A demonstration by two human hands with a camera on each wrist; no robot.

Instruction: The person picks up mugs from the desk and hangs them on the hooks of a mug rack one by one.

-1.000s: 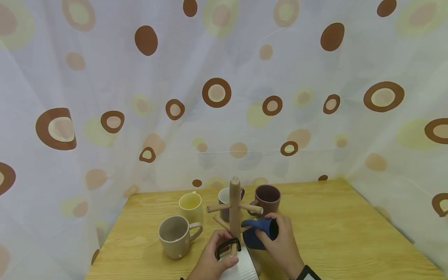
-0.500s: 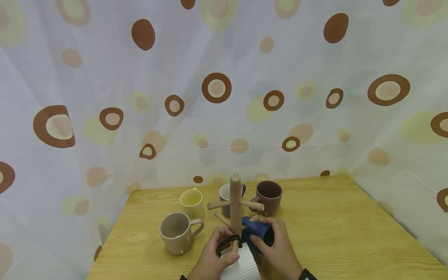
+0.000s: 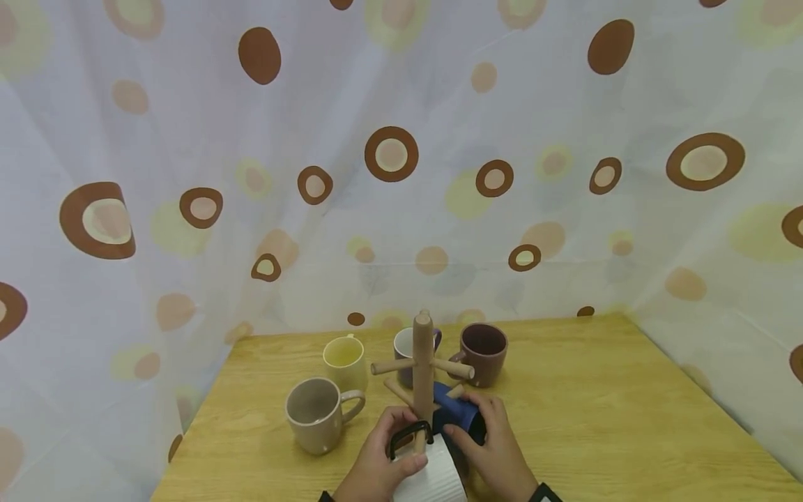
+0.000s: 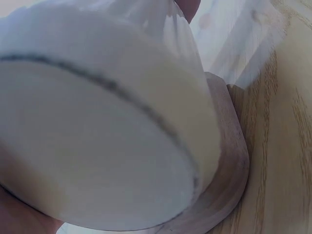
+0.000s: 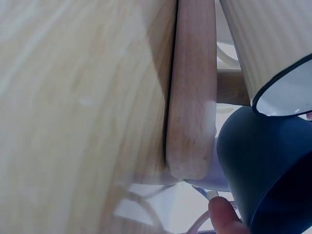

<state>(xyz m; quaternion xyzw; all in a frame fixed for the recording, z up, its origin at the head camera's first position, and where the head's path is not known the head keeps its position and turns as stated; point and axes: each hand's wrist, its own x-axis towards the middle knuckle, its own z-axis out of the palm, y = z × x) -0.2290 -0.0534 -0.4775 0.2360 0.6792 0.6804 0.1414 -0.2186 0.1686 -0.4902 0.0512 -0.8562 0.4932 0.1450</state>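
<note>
A wooden mug tree (image 3: 423,362) with several pegs stands at the front middle of the table. My left hand (image 3: 376,457) grips a white ribbed mug (image 3: 436,475) near its black handle, which loops around a low front peg. The underside of the white mug (image 4: 87,146) fills much of the left wrist view. On the right side of the tree, my right hand (image 3: 498,450) holds a dark blue mug (image 3: 458,410) tilted, its handle at a peg. Whether the peg passes fully through that handle is hard to tell. In the right wrist view, the blue mug (image 5: 263,151) is close to the white one.
A beige mug (image 3: 315,416) and a yellow mug (image 3: 345,362) stand left of the tree. Behind it are a white-and-purple mug (image 3: 404,343) and a brown mug (image 3: 483,354). A spotted curtain (image 3: 401,209) encloses the wooden table (image 3: 596,418).
My right hand has moved left and slightly down with the blue mug, bringing its handle closer to the trunk. The left hand keeps its hold on the white mug.
</note>
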